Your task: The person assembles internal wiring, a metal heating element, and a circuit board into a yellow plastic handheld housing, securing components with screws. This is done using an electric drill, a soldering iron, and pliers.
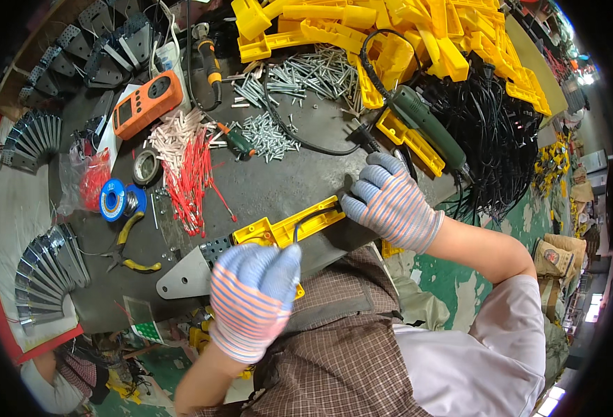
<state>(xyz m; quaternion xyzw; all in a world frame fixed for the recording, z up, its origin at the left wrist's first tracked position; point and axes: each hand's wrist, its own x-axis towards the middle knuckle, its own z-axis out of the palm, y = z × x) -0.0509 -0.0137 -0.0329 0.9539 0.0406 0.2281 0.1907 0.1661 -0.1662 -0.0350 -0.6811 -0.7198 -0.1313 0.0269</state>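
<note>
A yellow plastic tool housing (320, 217) lies at the table's near edge, joined to a grey metal plate (185, 274) with holes. A black cord (302, 224) enters the housing's right end and loops up inside it. My left hand (254, 295), in a striped knit glove, is closed over the housing's left part, with the cord's inner end at its fingertips. My right hand (393, 201), gloved alike, has curled fingers around the cord at the housing's right end. The fingertips of both hands are partly hidden.
Yellow housings (438, 35) and black cords (490, 132) are heaped at the back right. Screws (261, 135), red-wired parts (188, 181), pliers (122, 243), a solder spool (113, 200), an orange meter (148, 104) and a green power tool (424, 125) lie around. Metal plates (49, 274) line the left.
</note>
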